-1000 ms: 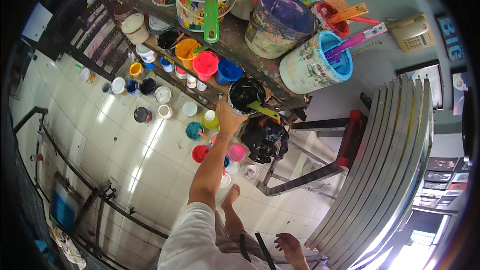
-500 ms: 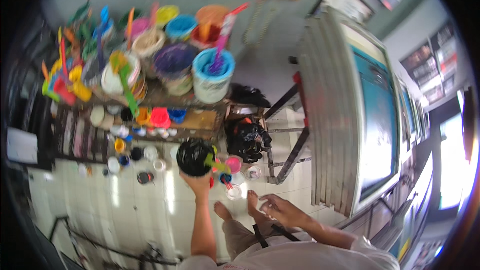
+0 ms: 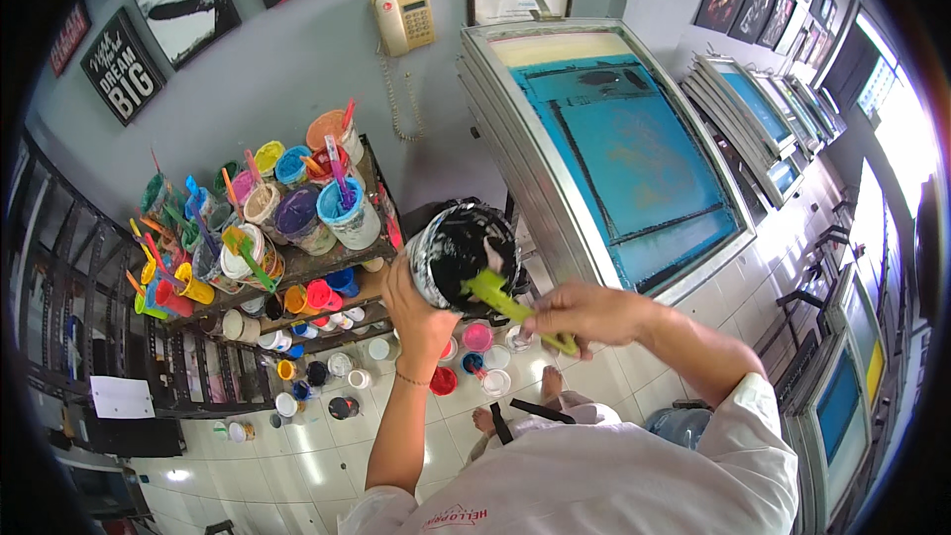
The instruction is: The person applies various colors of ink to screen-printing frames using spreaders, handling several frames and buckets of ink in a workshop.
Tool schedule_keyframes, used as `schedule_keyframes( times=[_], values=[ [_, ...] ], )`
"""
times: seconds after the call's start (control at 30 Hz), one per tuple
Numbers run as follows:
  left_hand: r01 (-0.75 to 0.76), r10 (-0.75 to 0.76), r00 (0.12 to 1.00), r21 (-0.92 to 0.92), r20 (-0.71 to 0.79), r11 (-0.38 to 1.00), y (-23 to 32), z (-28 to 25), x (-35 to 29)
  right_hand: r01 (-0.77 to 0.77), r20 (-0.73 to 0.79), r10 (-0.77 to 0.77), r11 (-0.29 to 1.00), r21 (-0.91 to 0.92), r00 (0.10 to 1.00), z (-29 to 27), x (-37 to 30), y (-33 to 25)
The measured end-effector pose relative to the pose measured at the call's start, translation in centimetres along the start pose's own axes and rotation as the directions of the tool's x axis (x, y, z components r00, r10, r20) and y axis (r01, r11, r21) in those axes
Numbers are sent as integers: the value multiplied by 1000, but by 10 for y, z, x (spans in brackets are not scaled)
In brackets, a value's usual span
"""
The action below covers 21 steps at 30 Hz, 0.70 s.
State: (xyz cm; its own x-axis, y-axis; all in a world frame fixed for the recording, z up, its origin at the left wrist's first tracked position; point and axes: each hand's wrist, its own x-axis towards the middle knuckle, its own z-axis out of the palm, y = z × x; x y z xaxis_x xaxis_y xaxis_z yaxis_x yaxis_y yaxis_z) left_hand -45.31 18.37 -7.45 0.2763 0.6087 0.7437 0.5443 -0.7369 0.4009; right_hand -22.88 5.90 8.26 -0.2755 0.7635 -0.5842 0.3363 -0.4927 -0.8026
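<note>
My left hand [image 3: 418,309] is wrapped round the side of a white tub [image 3: 428,263] whose inside is coated with black ink [image 3: 461,243]. The tub is raised in front of me and tilted so that its mouth shows. My right hand [image 3: 584,315] grips the handle of a lime-green plastic scraper [image 3: 507,299]. The scraper's broad end reaches over the tub's near rim and lies against the black ink. A pale patch shows among the ink, close to the scraper's tip.
At left stands a dark rack [image 3: 307,263] crowded with ink tubs and coloured scrapers. Several open pots, among them a pink one [image 3: 477,338] and a red one [image 3: 443,381], sit on the tiled floor. Framed printing screens [image 3: 634,154] lean in a stack at right. A telephone [image 3: 404,20] hangs on the wall.
My right hand has come up from beside my leg and taken hold of the scraper. The tub is now nearer and tilted. My view has swung to the right.
</note>
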Motion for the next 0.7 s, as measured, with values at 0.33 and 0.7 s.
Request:
schedule_keyframes(
  times=[0.33, 0.7],
  values=[
    [-65, 67, 995, 24, -69, 998, 88, 42, 100, 2, -390, -488, 625, -780, 781, -103, -112, -21],
    [140, -123, 981, 109, -152, 984, 158, 112, 150, 117, -366, -785, 480, -870, 500, -233, -152, 60]
  ],
)
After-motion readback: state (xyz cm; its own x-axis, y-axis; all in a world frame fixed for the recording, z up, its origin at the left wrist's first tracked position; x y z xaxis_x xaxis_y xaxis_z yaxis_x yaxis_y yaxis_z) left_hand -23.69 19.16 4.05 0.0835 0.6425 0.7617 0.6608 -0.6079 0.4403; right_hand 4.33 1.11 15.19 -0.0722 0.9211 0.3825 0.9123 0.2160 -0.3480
